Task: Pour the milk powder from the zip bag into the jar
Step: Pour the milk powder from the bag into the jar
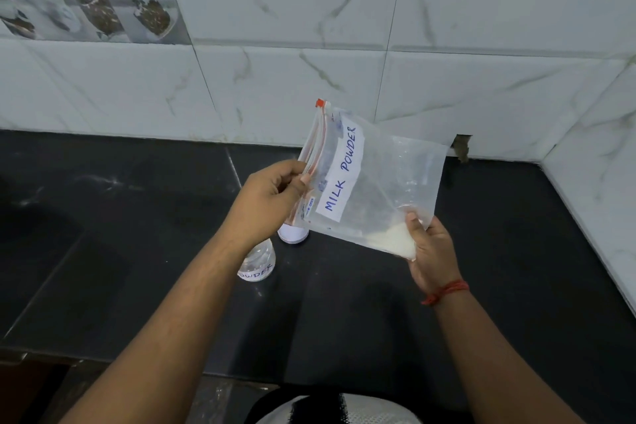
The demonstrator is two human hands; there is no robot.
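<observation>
A clear zip bag (378,179) labelled MILK POWDER is held in the air over the black counter, its red-striped zip edge to the left. My left hand (272,196) pinches that zip edge. My right hand (430,251) grips the bag's lower right corner, where a small heap of white powder (392,239) has gathered. Under my left forearm stands a clear jar (258,263) with a label ending in POWDER, partly hidden by my arm. Just beyond it a white lid (292,234) lies on the counter, below the bag's zip end.
The black stone counter (137,234) runs back to a white marble-tiled wall (309,62) and meets a side wall (602,165) on the right. Its front edge (103,358) runs along the bottom left.
</observation>
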